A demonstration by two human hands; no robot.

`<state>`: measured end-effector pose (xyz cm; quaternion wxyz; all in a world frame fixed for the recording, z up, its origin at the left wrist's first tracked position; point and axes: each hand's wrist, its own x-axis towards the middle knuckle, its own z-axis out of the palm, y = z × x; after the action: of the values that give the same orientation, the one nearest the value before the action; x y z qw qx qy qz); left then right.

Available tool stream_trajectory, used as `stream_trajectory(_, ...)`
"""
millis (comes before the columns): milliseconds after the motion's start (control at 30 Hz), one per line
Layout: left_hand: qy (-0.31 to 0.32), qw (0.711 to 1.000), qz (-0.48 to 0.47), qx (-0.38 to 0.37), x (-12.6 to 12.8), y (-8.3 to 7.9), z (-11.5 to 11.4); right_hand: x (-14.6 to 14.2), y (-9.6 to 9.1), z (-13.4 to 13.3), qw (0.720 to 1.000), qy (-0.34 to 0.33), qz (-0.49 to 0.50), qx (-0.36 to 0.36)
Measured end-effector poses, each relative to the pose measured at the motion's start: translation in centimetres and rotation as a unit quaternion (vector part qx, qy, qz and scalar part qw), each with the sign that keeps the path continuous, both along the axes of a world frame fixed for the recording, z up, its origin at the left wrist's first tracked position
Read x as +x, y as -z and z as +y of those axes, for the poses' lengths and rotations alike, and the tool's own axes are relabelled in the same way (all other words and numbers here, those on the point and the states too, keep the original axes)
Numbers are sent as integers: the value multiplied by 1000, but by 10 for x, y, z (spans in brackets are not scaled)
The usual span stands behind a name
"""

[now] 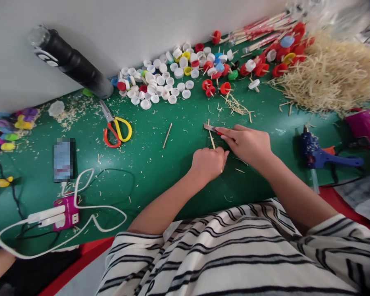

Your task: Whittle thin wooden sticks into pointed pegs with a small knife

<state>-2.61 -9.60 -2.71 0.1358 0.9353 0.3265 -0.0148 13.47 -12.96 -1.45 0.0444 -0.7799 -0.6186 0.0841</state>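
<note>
My left hand (207,164) is closed around a thin wooden stick (212,139), whose far end points away from me over the green table. In my right hand (249,144) is a utility knife (210,128) with a red part at the fingers. Its blade lies across the stick near the far end. Small wood shavings (241,160) are scattered about both hands. To the left of them lies a short thin metal-looking rod (167,135). Beyond the hands, several bottle caps with sticks through them (208,87) sit beside a few loose slivers (237,106).
Loose bottle caps (160,82) spread along the wall, with a black bottle (77,61) at left. Scissors (115,127), a phone (63,160), a white cable (107,228) and a purple power block (68,211) occupy the left. Rightward are a shavings heap (333,78) and blue glue gun (320,154).
</note>
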Motion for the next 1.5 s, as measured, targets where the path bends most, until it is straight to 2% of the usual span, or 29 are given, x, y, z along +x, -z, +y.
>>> stream_trajectory(233, -3, 1000, -2, 4, 0, 2, 0, -2, 0, 1, 1000, -2, 10, 3)
stream_trajectory(767, 6, 1000, -3, 5, -2, 2, -1, -7, -2, -24, 999, 33, 5, -18)
stream_trajectory(1500, 14, 1000, -12, 5, 0, 2, 0, -6, 2, 11, 1000, 14, -23, 1)
